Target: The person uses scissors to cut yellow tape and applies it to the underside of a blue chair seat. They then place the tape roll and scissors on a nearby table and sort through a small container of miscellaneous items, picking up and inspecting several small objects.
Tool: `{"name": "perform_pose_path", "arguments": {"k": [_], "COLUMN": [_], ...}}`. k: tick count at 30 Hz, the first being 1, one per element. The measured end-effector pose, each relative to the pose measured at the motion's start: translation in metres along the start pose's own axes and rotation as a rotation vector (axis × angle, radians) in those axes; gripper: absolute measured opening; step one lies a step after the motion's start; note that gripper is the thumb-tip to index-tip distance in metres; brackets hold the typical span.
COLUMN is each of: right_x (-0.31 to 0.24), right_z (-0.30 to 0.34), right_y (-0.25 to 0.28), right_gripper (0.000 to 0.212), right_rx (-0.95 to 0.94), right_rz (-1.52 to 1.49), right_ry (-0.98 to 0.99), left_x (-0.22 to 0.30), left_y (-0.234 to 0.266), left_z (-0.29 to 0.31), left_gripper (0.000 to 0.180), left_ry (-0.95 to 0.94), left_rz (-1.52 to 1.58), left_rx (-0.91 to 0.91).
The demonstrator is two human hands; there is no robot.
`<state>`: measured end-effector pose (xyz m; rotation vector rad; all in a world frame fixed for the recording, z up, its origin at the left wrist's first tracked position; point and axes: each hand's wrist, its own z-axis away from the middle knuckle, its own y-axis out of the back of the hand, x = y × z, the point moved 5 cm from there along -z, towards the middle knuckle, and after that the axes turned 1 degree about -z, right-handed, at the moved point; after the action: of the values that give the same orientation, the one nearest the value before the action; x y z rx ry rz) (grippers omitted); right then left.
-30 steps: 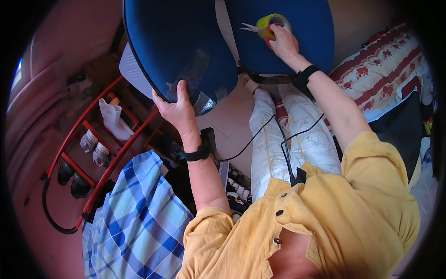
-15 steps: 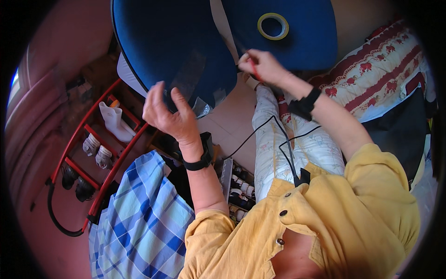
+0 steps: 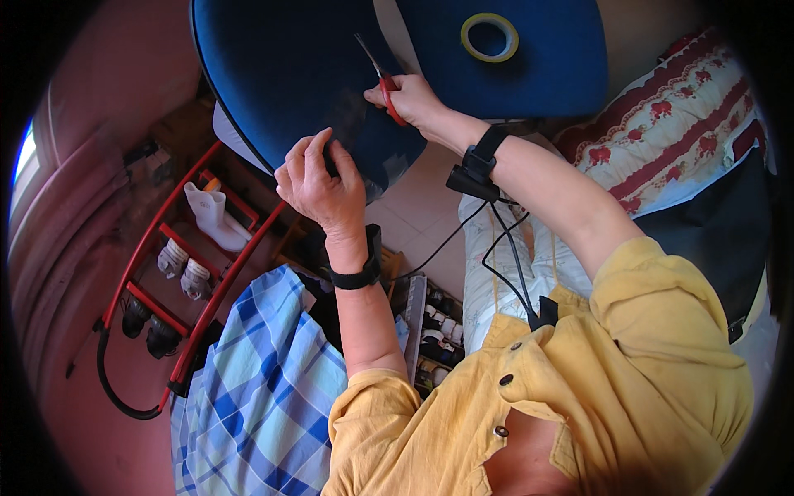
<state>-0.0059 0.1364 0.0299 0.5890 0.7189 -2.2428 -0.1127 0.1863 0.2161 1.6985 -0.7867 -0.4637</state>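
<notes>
The red-handled scissors (image 3: 386, 89) are in my right hand (image 3: 411, 101), closed around the handles. Their metal blades point up and away over the dark blue padded chair part (image 3: 289, 58), which looks like a backrest. My left hand (image 3: 324, 183) is at its lower edge, fingers bent and thumb apart, with nothing plainly between them. Strips of clear tape (image 3: 397, 171) show on the blue fabric just right of that hand. A roll of tape with a yellow rim (image 3: 490, 38) lies on the second blue padded part (image 3: 546, 78), at the far right.
A red metal rack (image 3: 217, 306) with white boots (image 3: 217, 217) and several shoes stands at left. Blue checked cloth (image 3: 256, 372) hangs beside my left arm. More shoes (image 3: 438, 339) are below. A floral-patterned cushion or bedding (image 3: 653, 124) lies at right. Black cables (image 3: 509, 248) hang before me.
My right hand has moved left with the scissors, over the blue chair part. My left hand has shifted slightly right and its fingers have bent more.
</notes>
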Motion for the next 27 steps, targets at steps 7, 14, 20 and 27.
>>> {"name": "perform_pose_path", "arguments": {"k": [7, 14, 20, 27], "right_x": [0.0, -0.005, 0.0, -0.014], "right_z": [-0.006, 0.005, 0.013, 0.011], "right_y": [-0.006, -0.002, -0.001, -0.009], "right_gripper": [0.025, 0.026, 0.028, 0.024], "right_rx": [-0.038, 0.001, -0.054, -0.065], "right_rz": [0.029, -0.041, -0.175, -0.098], "right_ry": [0.012, -0.023, -0.156, -0.054], "left_x": [0.001, 0.017, 0.029, 0.018], "left_y": [-0.002, 0.008, -0.022, -0.022], "left_z": [0.001, -0.003, -0.006, -0.008], "left_gripper": [0.014, 0.015, 0.023, 0.02], "left_ry": [-0.011, -0.047, 0.042, 0.105], "left_rz": [-0.019, -0.075, 0.133, 0.194], "left_rx": [0.003, -0.033, -0.356, -0.336]}}
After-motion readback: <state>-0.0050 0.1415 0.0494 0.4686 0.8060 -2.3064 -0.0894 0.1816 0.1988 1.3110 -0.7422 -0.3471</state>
